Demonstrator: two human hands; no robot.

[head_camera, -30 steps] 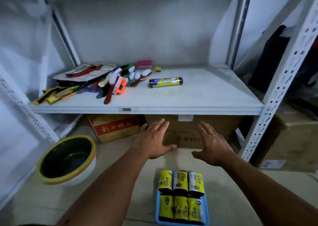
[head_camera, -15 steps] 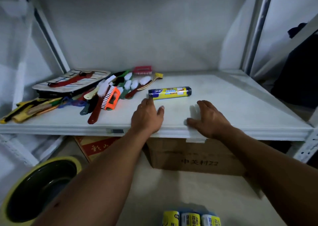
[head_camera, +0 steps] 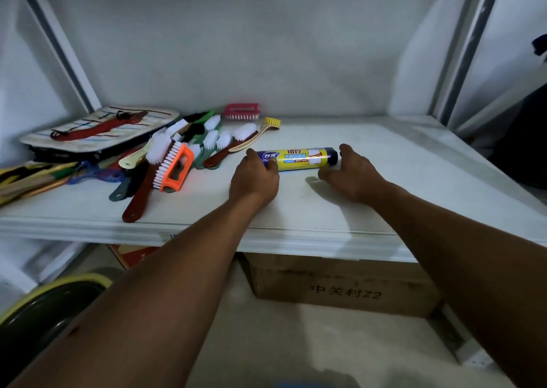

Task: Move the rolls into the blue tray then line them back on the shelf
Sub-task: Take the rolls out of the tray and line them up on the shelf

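The fingers [head_camera: 252,154] of the left hand [head_camera: 254,180] are curled round the left end of the roll [head_camera: 299,160], with the thumb pressed on the near side of its blue label and the forefinger hooked over the far side, so this hand grips it. The right hand [head_camera: 353,174] is cupped at the other end. Its bent fingers reach behind the dark right tip and touch it, while the thumb lies spread on the shelf [head_camera: 384,210] just beside the roll, apart from the fingers and not closed on anything. Both forearms stretch forward and up from the bottom corners, cross the front lip of the shelf and draw together toward the roll, with the backs of the hands turned upward and the wrists low over the white board. The roll lies flat on its side near the middle of the shelf. Its long axis runs left to right, roughly along the front edge, with the blue-labelled end to the left, the yellow band in the middle and the dark end to the right. Just beside its left end lies a loose heap of brushes [head_camera: 213,142], among them an orange-handled brush [head_camera: 177,170] lying on its edge. Below the shelf a cardboard box [head_camera: 340,290] stands on the floor, and a yellow-rimmed basin [head_camera: 50,296] shows at the lower left.
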